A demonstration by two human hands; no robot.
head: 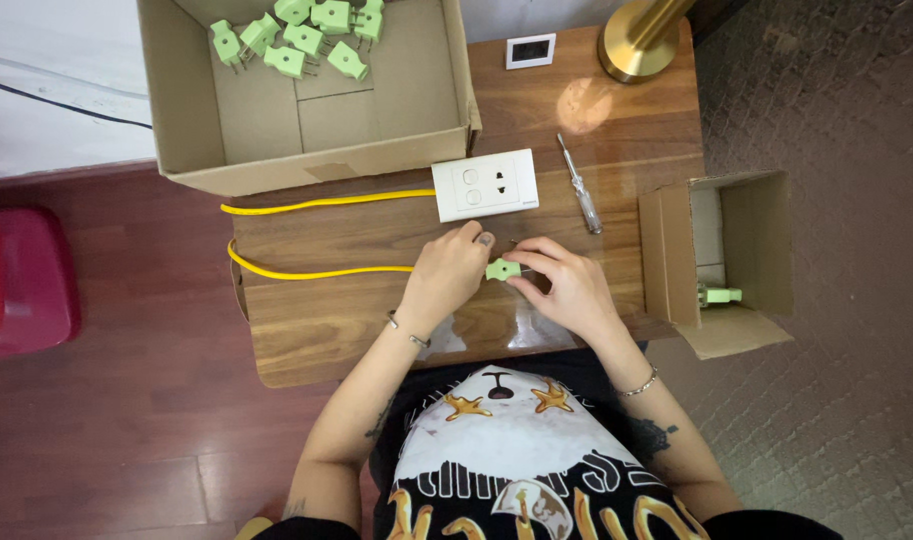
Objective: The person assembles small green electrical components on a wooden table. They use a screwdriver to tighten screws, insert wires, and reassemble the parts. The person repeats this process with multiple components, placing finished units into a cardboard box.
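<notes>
- The left hand [445, 275] and the right hand [567, 285] meet over the small pale-green plastic plug [503, 269]; both are closed round it with fingertips pinching its two ends, so it sits between them just above the brown wooden table [317, 330], a little in front of the white rectangular wall socket plate [485, 185];
- The plug looks light, rigid and smooth, probably a bit slippery; its moulded body seems the safest place to grip, the thin metal pins likely bending if squeezed;
- A yellow cable [322, 272] runs left from the left hand and loops back to the socket plate's left side; I cannot tell whether it enters the plug;
- A slim screwdriver with a clear handle [580, 185] lies just right of the socket plate;
- The large open cardboard box [307, 150], behind and left of the socket plate, holds a cluster of loose green plugs [297, 35];
- The small cardboard box [722, 260], well right of the socket plate, holds a single green plug [719, 295].
</notes>
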